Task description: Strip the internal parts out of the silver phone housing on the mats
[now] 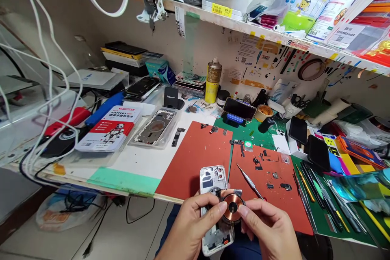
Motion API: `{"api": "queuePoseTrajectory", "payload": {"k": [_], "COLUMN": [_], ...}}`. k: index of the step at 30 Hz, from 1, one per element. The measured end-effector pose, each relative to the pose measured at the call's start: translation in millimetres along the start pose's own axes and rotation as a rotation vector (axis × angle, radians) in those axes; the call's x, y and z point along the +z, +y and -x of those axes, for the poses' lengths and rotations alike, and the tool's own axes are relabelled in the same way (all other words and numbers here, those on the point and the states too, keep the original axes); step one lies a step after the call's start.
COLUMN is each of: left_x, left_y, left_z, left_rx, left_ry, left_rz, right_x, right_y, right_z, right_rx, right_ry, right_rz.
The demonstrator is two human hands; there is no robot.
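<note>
A round copper coil point(232, 207) with a black centre is pinched between the thumbs and fingers of both hands. My left hand point(198, 219) grips its left side and also lies against a silver phone housing point(215, 237). On the right edge of the coil is my right hand point(265, 221), its thumb on the copper. The housing lies beneath the coil, upright in view, past the front edge of the red mat point(183, 166). Part of the housing is hidden by the left hand and the coil.
A metal screwdriver point(250, 180) and small phone parts point(258, 162) lie on the red mat. Tweezers and pens point(326, 195) are at the right. An opened phone point(156, 127) and battery box point(109, 128) stand left; a loaded shelf point(258, 28) hangs above.
</note>
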State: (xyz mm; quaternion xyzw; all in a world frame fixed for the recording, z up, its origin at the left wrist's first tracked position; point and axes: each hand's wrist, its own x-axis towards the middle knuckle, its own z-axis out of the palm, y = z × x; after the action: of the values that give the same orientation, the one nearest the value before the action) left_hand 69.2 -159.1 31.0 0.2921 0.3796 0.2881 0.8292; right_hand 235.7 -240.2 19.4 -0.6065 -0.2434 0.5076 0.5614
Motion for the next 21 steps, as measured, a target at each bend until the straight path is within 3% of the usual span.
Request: {"api": "queuePoseTrajectory", "payload": {"k": [12,21], "left_x": [-1.0,-11.1], "left_y": [1.1,-2.2], "left_z": [-2.4,-6.0], "left_rx": [0.036,0.042], "left_ry": [-0.018,-0.066], "left_rz": [-0.034,-0.021], "right_x": [11.1,14.3], "right_y": [-15.5,-16.4], "right_z": [-4.5,-9.3], "right_rx": [0.011,-0.007], "right_ry": [-0.018,0.066], "right_rz": [0.018,0.028]}}
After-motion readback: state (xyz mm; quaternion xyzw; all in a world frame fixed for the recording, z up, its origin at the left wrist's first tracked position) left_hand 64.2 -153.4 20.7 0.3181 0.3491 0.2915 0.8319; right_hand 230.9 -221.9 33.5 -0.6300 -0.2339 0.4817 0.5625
